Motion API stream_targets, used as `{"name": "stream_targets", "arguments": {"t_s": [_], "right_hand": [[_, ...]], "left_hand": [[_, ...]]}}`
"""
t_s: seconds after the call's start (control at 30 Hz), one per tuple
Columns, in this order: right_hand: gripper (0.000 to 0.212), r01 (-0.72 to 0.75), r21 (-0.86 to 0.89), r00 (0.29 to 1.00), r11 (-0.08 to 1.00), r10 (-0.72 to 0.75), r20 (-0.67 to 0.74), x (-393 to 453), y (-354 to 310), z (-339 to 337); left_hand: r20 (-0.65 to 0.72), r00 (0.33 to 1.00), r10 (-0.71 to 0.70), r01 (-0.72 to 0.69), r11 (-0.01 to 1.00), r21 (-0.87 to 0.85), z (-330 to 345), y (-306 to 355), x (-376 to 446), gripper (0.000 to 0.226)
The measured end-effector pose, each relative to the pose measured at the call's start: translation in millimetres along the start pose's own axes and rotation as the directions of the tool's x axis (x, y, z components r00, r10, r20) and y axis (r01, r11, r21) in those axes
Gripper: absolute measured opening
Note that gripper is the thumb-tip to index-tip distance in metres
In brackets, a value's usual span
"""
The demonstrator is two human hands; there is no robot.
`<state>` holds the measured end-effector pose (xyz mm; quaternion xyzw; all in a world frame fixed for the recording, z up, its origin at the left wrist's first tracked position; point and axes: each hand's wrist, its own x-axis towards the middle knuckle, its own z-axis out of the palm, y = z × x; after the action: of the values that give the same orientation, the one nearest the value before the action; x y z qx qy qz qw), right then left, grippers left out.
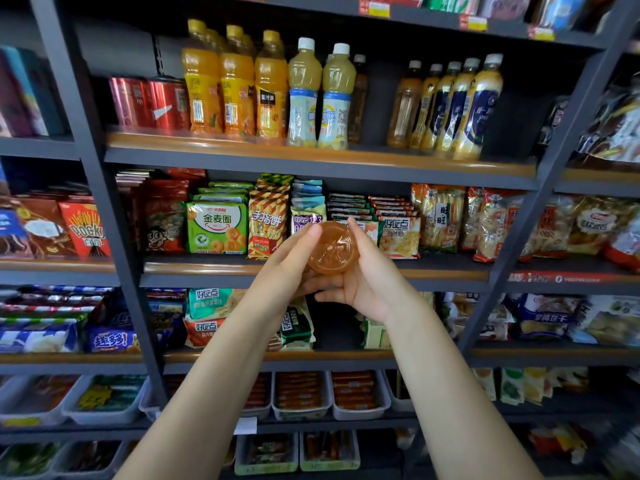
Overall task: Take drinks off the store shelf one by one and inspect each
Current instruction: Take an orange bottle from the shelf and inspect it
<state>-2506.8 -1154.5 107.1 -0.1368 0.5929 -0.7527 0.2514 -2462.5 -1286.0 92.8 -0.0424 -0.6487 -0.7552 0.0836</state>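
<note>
Dark metal shelving [322, 164] with wood-edged boards fills the view. The upper board carries red cans [152, 102] and juice bottles [239, 84]; lower tiers hold snack packets [216, 226] (and trays at the bottom). In front, the left hand [284, 265] and right hand [363, 278] both grip an amber bottle [332, 247], base towards the camera.

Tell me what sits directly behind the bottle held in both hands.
Behind the bottle, snack packets on the middle shelf show around its amber base. Both hands and the base hide its label, cap and the packets directly behind.
</note>
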Motion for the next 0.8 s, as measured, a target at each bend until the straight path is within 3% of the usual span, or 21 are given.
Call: {"name": "stream_targets", "arguments": {"t_s": [0.1,0.17,0.23,0.33,0.5,0.63,0.8], "right_hand": [[0.043,0.055,0.09,0.998,0.994,-0.053,-0.023,-0.4,-0.8,-2.9],[0.038,0.122,0.138,0.992,0.983,-0.117,-0.042,0.2,-3.0,-7.1],[0.043,0.157,0.093,0.987,0.983,-0.152,-0.059,-0.2,-6.3,-13.0],[0.043,0.207,-0.113,0.977,0.972,-0.213,-0.035,-1.9,-12.3,-19.7],[0.029,0.322,-0.343,0.93,0.882,-0.363,-0.06,-4.2,-37.3,-32.8],[0.036,0.375,-0.477,0.891,0.795,-0.451,-0.052,3.7,-66.6,-47.8],[0.039,0.445,-0.539,0.791,0.715,-0.596,-0.137,19.6,-99.1,-73.1]], "left_hand": [[-0.007,0.999,0.04,-0.041,0.992,-0.121,3.0,-2.2,1.3,0.054],[0.006,0.997,0.082,-0.079,0.977,-0.198,4.5,-4.4,4.4,0.06],[0.014,0.995,0.1,-0.093,0.962,-0.258,6.3,-4.5,8.8,0.066],[0.025,0.994,0.111,-0.099,0.95,-0.296,9.6,-1.1,18.8,0.065],[0.111,0.971,0.21,-0.19,0.968,-0.164,19.9,10.6,43.5,0.042],[0.093,0.964,0.248,-0.252,0.967,0.029,31.6,30.7,78.4,0.046],[0.226,0.936,0.268,-0.321,0.914,0.247,55.7,53.5,126.8,0.057]]}}
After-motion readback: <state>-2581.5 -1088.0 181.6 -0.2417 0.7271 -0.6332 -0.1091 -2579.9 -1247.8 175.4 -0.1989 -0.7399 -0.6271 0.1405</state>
